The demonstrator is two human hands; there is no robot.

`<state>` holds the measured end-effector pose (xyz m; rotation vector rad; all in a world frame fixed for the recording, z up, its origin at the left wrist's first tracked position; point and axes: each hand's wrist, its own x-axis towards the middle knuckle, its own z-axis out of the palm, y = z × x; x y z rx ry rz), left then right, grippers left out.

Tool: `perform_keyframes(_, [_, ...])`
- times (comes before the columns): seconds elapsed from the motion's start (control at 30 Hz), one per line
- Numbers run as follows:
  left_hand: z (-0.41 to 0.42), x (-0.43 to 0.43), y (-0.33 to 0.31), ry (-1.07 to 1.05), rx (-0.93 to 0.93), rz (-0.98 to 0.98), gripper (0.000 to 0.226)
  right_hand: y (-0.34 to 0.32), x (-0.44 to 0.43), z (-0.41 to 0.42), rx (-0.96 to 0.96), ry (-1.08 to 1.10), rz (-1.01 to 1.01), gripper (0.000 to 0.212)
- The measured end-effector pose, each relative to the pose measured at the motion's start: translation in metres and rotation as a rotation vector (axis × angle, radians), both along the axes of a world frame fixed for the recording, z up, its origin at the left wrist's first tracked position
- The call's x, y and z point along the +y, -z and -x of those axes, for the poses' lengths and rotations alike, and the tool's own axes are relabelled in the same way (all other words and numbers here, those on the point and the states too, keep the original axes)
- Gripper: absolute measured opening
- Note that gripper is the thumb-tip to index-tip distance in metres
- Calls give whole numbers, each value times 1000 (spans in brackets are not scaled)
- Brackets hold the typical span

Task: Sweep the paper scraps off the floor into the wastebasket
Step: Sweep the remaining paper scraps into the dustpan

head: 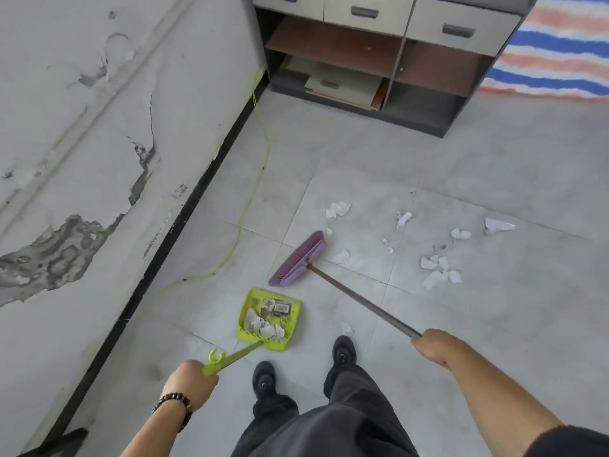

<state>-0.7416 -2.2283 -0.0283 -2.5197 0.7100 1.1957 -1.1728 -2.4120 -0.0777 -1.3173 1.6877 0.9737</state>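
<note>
A single wide-angle camera sits at head height and looks forward and steeply down at the tiled floor (461,341), near enough that the wearer's own legs (329,423) and forearms (494,397) enter from the bottom edge. The wall (82,127) climbs the left side, and the cabinet (428,103) stands farthest off along the top edge.

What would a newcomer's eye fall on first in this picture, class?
The bright green dustpan, holding scraps, sits near the bottom middle, its handle gripped by the left hand. The right hand holds a purple broom just beyond it, and white paper scraps lie scattered to the broom's right.
</note>
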Motion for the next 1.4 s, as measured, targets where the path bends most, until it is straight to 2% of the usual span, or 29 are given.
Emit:
perform_keyframes(0.13, [-29, -14, 5, 117, 34, 26, 16, -3, 59, 3, 60, 86, 31, 52])
perform_keyframes(0.37, [-95, -18, 17, 405, 50, 58, 14, -38, 154, -47, 102, 254, 181, 48])
perform_keyframes(0.5, [-135, -15, 24, 509, 58, 73, 12, -38, 199, -95, 88, 465, 222, 47])
perform_keyframes(0.6, [-158, -15, 29, 555, 61, 68, 21, -28, 189, -144, 23, 645, 225, 48])
perform_keyframes(0.67, [-167, -18, 28, 587, 44, 62, 15, -16, 170, -178, -5, 711, 253, 49])
perform_keyframes(0.87, [-192, -31, 29, 615, -27, 62, 8, 21, 132, -240, -39, 687, 205, 42])
perform_keyframes(0.97, [-195, -39, 33, 643, -24, 77, 7, 26, 161, -230, 16, 676, 140, 42])
perform_keyframes(1.17, [-179, -62, 38, 673, -10, 88, 7, 18, 292, -157, 152, 665, 91, 63])
perform_keyframes(1.4, [-161, -70, 29, 759, 31, 19, 6, -24, 341, -120, 203, 812, 188, 56])
